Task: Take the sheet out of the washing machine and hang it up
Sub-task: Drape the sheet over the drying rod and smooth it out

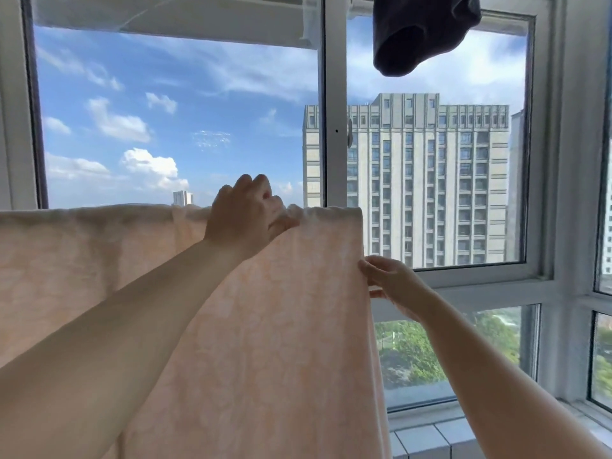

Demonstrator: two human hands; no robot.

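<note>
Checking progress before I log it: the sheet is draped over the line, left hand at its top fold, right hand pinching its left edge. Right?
Not quite. The right hand pinches the sheet's right edge, not the left, as the head view shows. The left hand is at the top fold.

No legible text, no labels, no brand marks, no numbers, no signs anywhere in view, pattern on the peach sheet (271, 326) purely decorative, facade of the distant high-rise (427, 180) bare of lettering
</note>
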